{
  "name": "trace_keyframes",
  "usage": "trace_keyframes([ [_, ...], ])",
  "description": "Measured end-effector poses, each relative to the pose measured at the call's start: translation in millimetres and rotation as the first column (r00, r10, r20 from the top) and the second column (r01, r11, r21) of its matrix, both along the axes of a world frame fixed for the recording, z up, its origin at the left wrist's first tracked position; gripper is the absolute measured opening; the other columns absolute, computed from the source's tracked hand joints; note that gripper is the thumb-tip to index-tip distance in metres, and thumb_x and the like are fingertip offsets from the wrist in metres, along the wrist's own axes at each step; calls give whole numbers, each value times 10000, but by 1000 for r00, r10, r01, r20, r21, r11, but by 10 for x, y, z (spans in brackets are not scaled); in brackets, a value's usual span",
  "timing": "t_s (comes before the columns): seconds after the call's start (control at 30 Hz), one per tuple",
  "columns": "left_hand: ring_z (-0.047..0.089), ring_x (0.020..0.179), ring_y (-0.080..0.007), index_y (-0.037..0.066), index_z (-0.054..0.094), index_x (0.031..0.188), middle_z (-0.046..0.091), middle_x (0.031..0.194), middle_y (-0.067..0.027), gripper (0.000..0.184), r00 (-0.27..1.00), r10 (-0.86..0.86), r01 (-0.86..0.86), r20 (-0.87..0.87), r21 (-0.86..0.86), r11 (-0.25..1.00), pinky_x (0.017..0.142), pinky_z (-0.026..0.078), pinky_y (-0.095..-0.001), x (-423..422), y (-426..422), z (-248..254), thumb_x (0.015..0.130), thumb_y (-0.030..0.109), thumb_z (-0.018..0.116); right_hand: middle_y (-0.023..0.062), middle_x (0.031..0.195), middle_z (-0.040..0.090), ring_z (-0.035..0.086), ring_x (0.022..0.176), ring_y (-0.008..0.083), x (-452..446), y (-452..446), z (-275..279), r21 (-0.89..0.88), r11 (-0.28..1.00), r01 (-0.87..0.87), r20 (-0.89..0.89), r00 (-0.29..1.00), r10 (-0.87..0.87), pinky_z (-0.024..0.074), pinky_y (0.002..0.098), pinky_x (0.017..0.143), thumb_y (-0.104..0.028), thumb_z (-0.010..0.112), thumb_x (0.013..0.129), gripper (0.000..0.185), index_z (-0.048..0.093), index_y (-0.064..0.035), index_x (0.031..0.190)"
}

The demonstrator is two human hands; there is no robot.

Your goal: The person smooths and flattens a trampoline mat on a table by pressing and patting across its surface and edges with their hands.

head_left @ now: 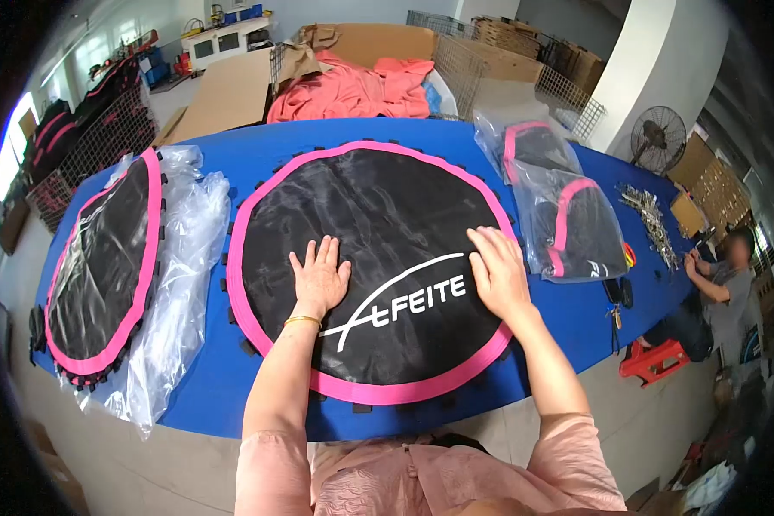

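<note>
A round black mesh mat (378,206) with a pink border and white lettering lies flat on the blue table (206,361). My left hand (321,277) rests palm down on the left part of the mat, its fingers spread, a gold-coloured bangle at the wrist. On the right part, beside the lettering, my right hand (499,271) lies on the mat near the pink border, fingers stretched out. Neither hand grips anything. Black tabs stick out around the mat's edge.
Another pink-edged mat (103,267) lies at the left beside clear plastic (176,284). Bagged folded mats (576,225), scissors (615,318) and metal pieces (649,219) are on the right. A co-worker (722,284) sits at the far right, near a red stool (654,363).
</note>
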State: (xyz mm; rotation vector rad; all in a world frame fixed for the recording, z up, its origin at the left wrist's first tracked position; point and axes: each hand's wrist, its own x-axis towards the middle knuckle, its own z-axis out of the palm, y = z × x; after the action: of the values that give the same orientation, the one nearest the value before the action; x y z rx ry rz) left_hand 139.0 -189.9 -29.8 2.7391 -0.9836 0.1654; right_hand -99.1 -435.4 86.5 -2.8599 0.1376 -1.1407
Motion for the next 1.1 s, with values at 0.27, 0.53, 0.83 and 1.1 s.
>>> trace_keyframes([
  [0.27, 278, 1580, -325, 167, 348, 1643, 337, 1710, -38, 660, 1000, 15, -15, 3, 34, 999, 1252, 167, -670, 13, 2, 12, 1068, 484, 412, 216, 1621, 435, 367, 1525, 394, 439, -1083, -1028, 228, 851, 474, -440, 829, -344, 240, 597, 1243, -432, 498, 1071, 595, 468, -104, 1566],
  [0.53, 298, 1570, -367, 168, 391, 1615, 364, 1694, -65, 618, 1000, -11, 11, 2, -1, 1000, 1233, 187, -692, 29, 10, 38, 1077, 467, 437, 213, 1610, 454, 386, 1512, 395, 470, -1004, -1297, 144, 872, 467, -379, 841, -387, 228, 602, 1246, -443, 506, 1062, 563, 522, -149, 1542],
  [0.83, 338, 1554, -316, 160, 465, 1571, 416, 1666, -32, 530, 981, -192, 192, -21, 17, 981, 1233, 191, -698, -181, -758, 105, 1087, 376, 444, 236, 1573, 486, 402, 1492, 405, 470, -1032, -1344, 148, 895, 421, -317, 877, -361, 235, 616, 1229, -440, 521, 1055, 556, 556, -115, 1504],
  [1.1, 391, 1523, -336, 148, 485, 1556, 451, 1643, -50, 549, 922, -386, 386, -9, 14, 922, 1232, 178, -701, -773, -1507, 142, 1091, 435, 432, 252, 1533, 521, 437, 1458, 424, 471, -1024, -1353, 148, 900, 410, -251, 896, -367, 257, 607, 1212, -400, 563, 1041, 522, 581, -104, 1470],
])
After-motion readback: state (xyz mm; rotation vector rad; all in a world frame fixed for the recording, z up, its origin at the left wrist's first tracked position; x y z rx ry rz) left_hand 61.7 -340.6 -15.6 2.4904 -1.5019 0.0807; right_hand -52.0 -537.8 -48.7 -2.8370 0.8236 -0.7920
